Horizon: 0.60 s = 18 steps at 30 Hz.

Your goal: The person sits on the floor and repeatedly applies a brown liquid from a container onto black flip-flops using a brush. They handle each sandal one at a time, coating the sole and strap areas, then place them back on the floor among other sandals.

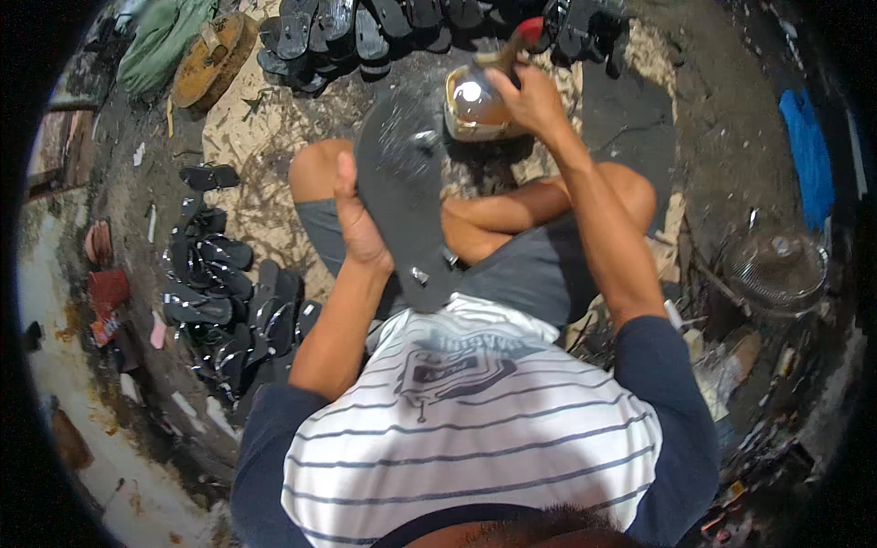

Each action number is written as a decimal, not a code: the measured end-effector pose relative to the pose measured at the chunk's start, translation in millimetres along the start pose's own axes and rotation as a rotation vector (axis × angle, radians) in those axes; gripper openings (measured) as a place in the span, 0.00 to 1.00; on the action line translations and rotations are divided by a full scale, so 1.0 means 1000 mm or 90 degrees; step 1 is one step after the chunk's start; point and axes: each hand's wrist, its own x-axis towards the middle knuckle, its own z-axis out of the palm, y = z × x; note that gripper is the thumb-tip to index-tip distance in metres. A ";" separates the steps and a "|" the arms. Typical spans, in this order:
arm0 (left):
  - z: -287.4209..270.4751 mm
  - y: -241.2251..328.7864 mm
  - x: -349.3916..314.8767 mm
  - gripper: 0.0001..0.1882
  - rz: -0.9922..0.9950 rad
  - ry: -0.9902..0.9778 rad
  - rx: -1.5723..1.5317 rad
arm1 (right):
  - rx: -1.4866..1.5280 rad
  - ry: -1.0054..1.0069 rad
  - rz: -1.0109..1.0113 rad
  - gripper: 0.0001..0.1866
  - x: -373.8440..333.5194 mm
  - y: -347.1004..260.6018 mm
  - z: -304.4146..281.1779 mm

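My left hand [360, 224] grips a large dark grey sandal sole [399, 187] by its left edge, the thumb along its side. The sole lies tilted over my lap, with shiny wet-looking streaks on its far half and a small bright spot near its narrow near end. My right hand [532, 99] is closed round a brush [512, 53] with a red-ended handle. It is over a squarish, light-rimmed container [478, 133] of amber liquid, right of the sole's far end. The brush's working end is not clearly visible.
Black sandals stand in a row [356, 32] at the far edge, and more lie in a pile [219, 301] on the left. A rusty round object [215, 59] sits far left. On the right are a wire fan guard [775, 271] and a blue plastic bag [808, 155].
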 end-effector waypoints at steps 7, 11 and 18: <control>-0.008 -0.029 -0.069 0.45 -0.116 0.145 0.062 | -0.277 0.054 -0.035 0.14 -0.009 0.035 0.034; -0.025 -0.020 -0.051 0.40 -0.061 0.150 0.235 | 0.144 0.257 -0.066 0.13 -0.003 0.019 -0.012; -0.009 0.024 0.083 0.34 0.135 0.037 0.079 | -0.408 0.028 0.063 0.19 -0.021 0.023 -0.081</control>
